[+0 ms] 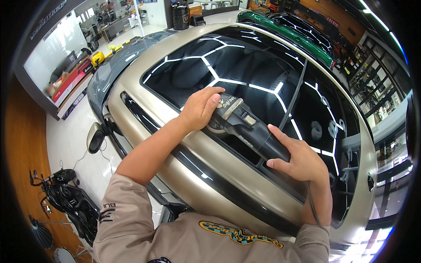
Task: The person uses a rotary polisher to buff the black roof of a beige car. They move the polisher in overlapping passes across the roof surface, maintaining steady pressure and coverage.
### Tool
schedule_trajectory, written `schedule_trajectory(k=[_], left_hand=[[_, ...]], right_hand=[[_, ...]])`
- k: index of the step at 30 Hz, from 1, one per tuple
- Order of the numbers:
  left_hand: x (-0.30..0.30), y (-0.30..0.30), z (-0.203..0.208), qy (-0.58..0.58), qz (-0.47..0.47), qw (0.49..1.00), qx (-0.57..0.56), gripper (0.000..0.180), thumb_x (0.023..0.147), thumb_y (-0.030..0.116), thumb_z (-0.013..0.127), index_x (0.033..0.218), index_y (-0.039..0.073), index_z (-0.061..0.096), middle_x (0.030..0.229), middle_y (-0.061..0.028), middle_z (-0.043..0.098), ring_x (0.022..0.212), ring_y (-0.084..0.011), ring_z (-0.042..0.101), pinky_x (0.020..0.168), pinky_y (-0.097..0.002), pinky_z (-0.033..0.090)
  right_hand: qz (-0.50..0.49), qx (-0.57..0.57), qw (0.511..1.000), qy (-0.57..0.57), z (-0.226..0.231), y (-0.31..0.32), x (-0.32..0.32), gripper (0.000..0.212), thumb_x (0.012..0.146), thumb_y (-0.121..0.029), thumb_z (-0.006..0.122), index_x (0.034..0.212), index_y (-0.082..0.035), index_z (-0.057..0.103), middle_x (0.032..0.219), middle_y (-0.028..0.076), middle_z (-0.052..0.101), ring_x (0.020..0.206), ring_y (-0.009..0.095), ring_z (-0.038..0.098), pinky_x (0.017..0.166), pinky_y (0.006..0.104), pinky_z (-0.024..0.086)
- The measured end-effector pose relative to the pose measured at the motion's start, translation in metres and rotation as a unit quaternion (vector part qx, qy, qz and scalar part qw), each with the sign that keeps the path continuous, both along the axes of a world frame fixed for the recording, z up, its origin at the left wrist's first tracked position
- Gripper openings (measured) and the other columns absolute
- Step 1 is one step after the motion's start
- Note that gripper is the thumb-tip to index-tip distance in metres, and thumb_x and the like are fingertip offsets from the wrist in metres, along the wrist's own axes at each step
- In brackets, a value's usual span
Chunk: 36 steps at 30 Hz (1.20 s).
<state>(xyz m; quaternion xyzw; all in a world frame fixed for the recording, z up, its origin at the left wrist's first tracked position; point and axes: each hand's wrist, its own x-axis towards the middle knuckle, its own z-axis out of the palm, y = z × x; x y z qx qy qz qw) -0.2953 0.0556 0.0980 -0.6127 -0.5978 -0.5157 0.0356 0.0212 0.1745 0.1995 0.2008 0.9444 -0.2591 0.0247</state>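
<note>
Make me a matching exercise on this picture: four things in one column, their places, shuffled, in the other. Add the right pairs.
Things
1. Left hand
2. Right hand
3. Black power tool
4. Green car

Places
A. Beyond the gold car, toward the top right of the picture
B. Around the tool's rear body, where the cord hangs nearby
C. At the tool's head end
D. Between the two hands, over the edge of the dark glass roof

Pairs: 1-C, 2-B, 3-D, 4-A

"How does the polisher (255,137) look?"
"Matt plastic."
"And the roof panel (263,70)?"
"Smooth, glossy glass; the bodywork (234,165) looks like satin-finished metal, the shirt (184,234) matt cloth."
</note>
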Motion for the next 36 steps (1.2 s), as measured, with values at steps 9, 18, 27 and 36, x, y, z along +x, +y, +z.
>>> schedule_trajectory(k=[9, 18, 27, 36], left_hand=[[-0.008, -0.098, 0.085, 0.024, 0.168, 0.974, 0.150, 0.020, 0.102, 0.005, 0.057, 0.118, 0.001, 0.069, 0.106, -0.0118, 0.071, 0.099, -0.0186, 0.068, 0.093, -0.0333, 0.053], [0.022, -0.021, 0.026, 0.027, -0.015, 0.993, -0.110, 0.051, 0.099, 0.032, 0.067, 0.139, 0.001, 0.058, 0.137, -0.0206, 0.057, 0.125, -0.0342, 0.058, 0.105, -0.0390, 0.046], [0.015, -0.006, 0.021, 0.011, 0.000, 0.998, -0.055, 0.050, 0.090, 0.034, 0.075, 0.125, -0.001, 0.066, 0.118, -0.0181, 0.064, 0.105, -0.0330, 0.066, 0.093, -0.0370, 0.052], [0.008, -0.001, 0.022, 0.000, 0.023, 0.997, -0.073, 0.050, 0.089, 0.034, 0.073, 0.126, 0.000, 0.066, 0.119, -0.0167, 0.065, 0.105, -0.0301, 0.067, 0.095, -0.0355, 0.051]], right_hand=[[0.020, 0.013, 0.999, 0.033, -0.013, 0.004, -0.005, 0.084, 0.088, -0.040, 0.075, 0.160, -0.021, 0.036, 0.094, 0.025, 0.069, 0.090, 0.044, 0.067, 0.084, 0.0487, 0.051], [0.010, -0.001, 1.000, -0.023, 0.006, -0.005, -0.015, 0.091, 0.084, -0.039, 0.078, 0.161, -0.019, 0.035, 0.094, 0.025, 0.069, 0.090, 0.043, 0.069, 0.084, 0.0466, 0.053], [0.022, 0.025, 0.998, -0.057, 0.011, 0.005, -0.028, 0.099, 0.080, -0.032, 0.084, 0.162, -0.020, 0.031, 0.101, 0.023, 0.067, 0.091, 0.040, 0.069, 0.084, 0.0457, 0.055], [0.001, 0.001, 0.997, -0.072, 0.005, 0.016, -0.042, 0.101, 0.072, -0.020, 0.085, 0.160, -0.011, 0.037, 0.129, 0.024, 0.065, 0.114, 0.042, 0.064, 0.102, 0.0432, 0.049]])
